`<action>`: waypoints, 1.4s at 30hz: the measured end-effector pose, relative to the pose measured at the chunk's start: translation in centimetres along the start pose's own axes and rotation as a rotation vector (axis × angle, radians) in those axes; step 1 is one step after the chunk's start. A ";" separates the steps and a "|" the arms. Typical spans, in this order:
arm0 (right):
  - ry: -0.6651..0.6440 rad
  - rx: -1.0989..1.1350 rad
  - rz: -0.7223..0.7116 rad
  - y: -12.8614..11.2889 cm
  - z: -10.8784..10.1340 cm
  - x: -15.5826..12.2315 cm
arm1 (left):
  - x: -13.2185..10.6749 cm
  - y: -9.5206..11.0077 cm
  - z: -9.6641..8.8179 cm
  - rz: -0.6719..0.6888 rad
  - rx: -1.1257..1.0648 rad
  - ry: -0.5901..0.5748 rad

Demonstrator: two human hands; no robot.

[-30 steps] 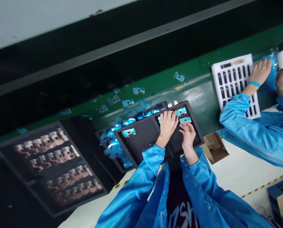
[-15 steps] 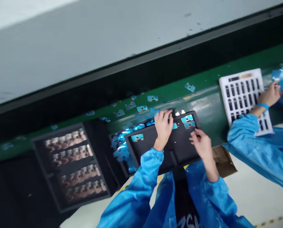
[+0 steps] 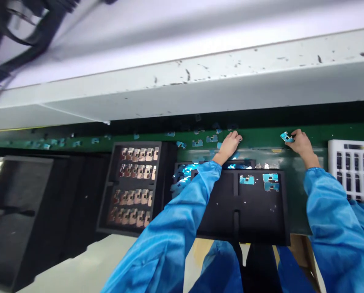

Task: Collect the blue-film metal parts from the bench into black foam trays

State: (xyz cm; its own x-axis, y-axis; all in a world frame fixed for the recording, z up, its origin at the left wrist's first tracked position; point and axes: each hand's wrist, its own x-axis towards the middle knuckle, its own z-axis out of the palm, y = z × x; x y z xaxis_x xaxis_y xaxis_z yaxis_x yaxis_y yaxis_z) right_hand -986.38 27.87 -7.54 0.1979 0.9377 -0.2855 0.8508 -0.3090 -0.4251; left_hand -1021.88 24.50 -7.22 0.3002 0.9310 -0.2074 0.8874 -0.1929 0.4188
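My right hand (image 3: pixel 302 145) is out over the green work surface (image 3: pixel 258 140), its fingertips pinching a small notched plate (image 3: pixel 286 137) with shiny blue film. Farther left, my left hand (image 3: pixel 230 144) reaches over the same surface among more blue plates (image 3: pixel 211 138). Its fingers are closed, and what they hold, if anything, is hidden. Below both hands lies a black divided tray (image 3: pixel 217 219). One blue plate (image 3: pixel 246 180) is in its upper middle, and two more (image 3: pixel 270 182) sit at its upper right.
Behind the black tray, a bin of loose blue plates (image 3: pixel 182 175) is partly covered. To the left stands a black tray (image 3: pixel 136 183) with rows of coppery pieces. A white slotted rack (image 3: pixel 334 162) is at right, near a co-worker's sleeve (image 3: pixel 363 215). A shelf edge (image 3: pixel 169 89) overhangs the surface.
Both hands have moved from the black tray out to the green surface. My right hand now holds a blue plate. Another blue plate now shows in the tray's upper middle. The view has turned.
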 end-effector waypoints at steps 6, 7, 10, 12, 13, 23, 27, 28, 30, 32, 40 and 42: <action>-0.279 0.110 -0.210 -5.7 -0.2 3.0 | -3.2 -6.2 -3.4 -0.132 -0.097 0.068; -0.298 0.141 -0.286 -7.8 0.7 3.3 | -3.5 -7.3 -3.9 -0.169 -0.082 0.059; -0.332 0.201 -0.453 -14.7 4.4 3.9 | -3.8 -9.7 -4.8 -0.240 0.026 0.001; -0.359 0.233 -0.468 -18.4 6.9 3.8 | -3.7 -10.4 -5.0 -0.224 0.080 -0.056; -0.369 0.251 -0.461 -19.8 7.9 3.7 | -3.6 -10.6 -5.0 -0.208 0.090 -0.081; -0.347 0.318 -0.364 -21.8 9.3 2.9 | -1.5 -11.7 -4.7 -0.267 0.018 -0.157; -0.285 0.387 -0.355 -19.7 7.0 0.8 | -1.2 -11.6 -4.8 -0.281 -0.073 -0.132; -0.261 0.405 -0.357 -18.6 6.0 -0.5 | -1.4 -11.5 -4.7 -0.283 -0.116 -0.088; -0.220 0.460 -0.369 -15.8 3.5 -4.0 | -2.5 -11.2 -4.8 -0.286 -0.211 0.020; -0.221 0.543 -0.365 -12.9 0.9 -8.7 | -4.2 -10.8 -5.2 -0.276 -0.327 0.104; -0.701 0.556 -0.134 -6.5 1.2 -22.3 | -13.1 -4.2 -6.0 -0.226 -0.710 0.062; -0.697 0.558 -0.089 -6.2 2.6 -23.2 | -14.6 -2.2 -5.2 -0.207 -0.771 -0.029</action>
State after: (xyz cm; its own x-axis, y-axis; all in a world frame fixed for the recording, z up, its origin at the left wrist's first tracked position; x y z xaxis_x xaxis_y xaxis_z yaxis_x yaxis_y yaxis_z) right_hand -997.51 7.59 -0.52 -0.3525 0.7092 -0.6106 0.4523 -0.4421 -0.7746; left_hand -1030.04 12.91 -0.54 0.1739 0.9140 -0.3666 0.4375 0.2618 0.8603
